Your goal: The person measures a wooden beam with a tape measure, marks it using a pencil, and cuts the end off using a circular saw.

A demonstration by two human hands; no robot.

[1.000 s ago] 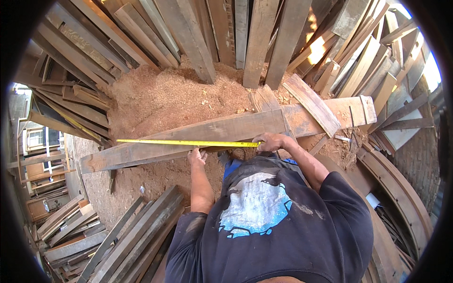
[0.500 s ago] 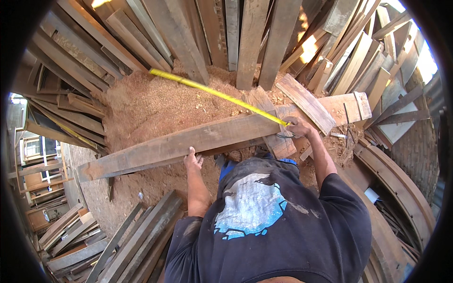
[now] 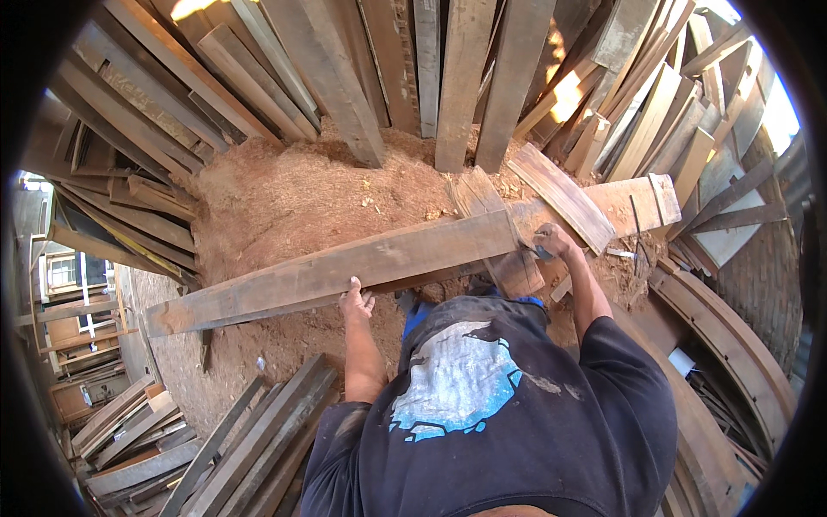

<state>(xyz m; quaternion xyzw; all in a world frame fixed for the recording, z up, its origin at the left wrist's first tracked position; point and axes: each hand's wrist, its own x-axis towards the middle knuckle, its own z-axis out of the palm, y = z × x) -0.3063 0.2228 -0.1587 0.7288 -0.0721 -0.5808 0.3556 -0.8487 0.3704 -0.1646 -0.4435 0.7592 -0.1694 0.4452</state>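
Note:
A long, thick wooden plank (image 3: 379,261) lies slanted in front of me, its right end higher in the view. My left hand (image 3: 356,303) grips the plank's near edge, thumb on the upper face and the other fingers curled at the side. Just past the plank's right end, my right hand (image 3: 558,241) is closed round a tape measure (image 3: 543,252), of which only a small dark bluish part shows. No yellow blade is seen out of it. Under the plank's right end is a wooden block (image 3: 519,274).
A curved board (image 3: 564,194) rests across a lighter plank (image 3: 629,202) at the right. Tall boards (image 3: 465,77) lean along the far side. Sawdust (image 3: 284,198) covers the ground. Stacked beams (image 3: 267,431) lie at the near left, and long curved beams (image 3: 732,323) at the right.
The yellow tape blade that stretched left across the plank from my right hand has gone from view. My right hand has moved slightly right, off the plank's end. My left hand keeps its grip.

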